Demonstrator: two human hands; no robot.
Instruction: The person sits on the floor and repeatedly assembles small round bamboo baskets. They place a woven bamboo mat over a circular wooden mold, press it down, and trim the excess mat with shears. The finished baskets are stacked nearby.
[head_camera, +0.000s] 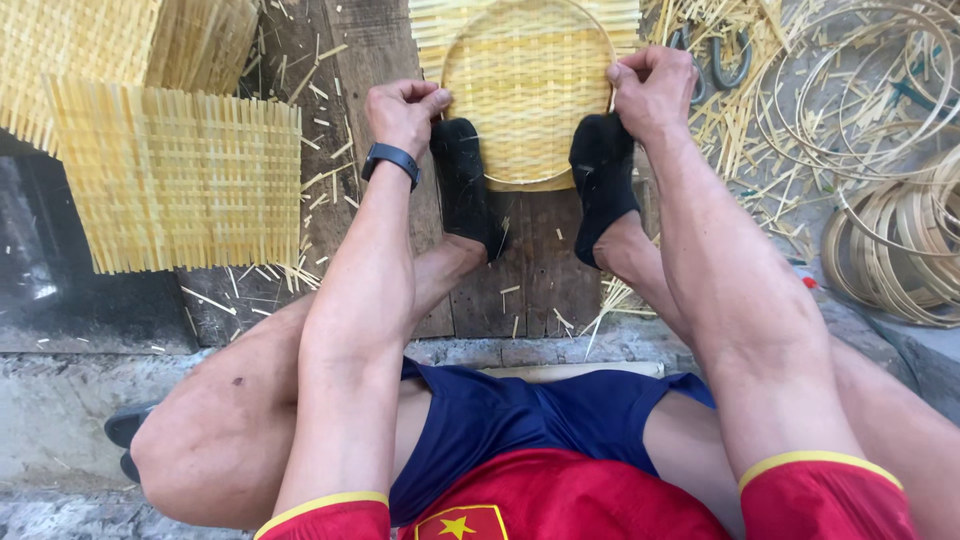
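Hands — left (405, 110), right (650, 90) — gripping woven bamboo tray (525, 85) rim, 2 socked feet (462, 180) pinning it

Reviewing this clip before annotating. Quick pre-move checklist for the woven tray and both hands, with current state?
1. Left hand closed in a grip on the rim of the round, pale yellow woven bamboo tray: ok.
2. Right hand gripping the opposite rim: ok.
3. Both black-socked feet pinning the tray's near edge to the dark wooden board: ok.
4. Hoop seated all round the rim: cannot tell, far edge cut off.
5. Square woven bamboo mats lie apart from the tray: ok.
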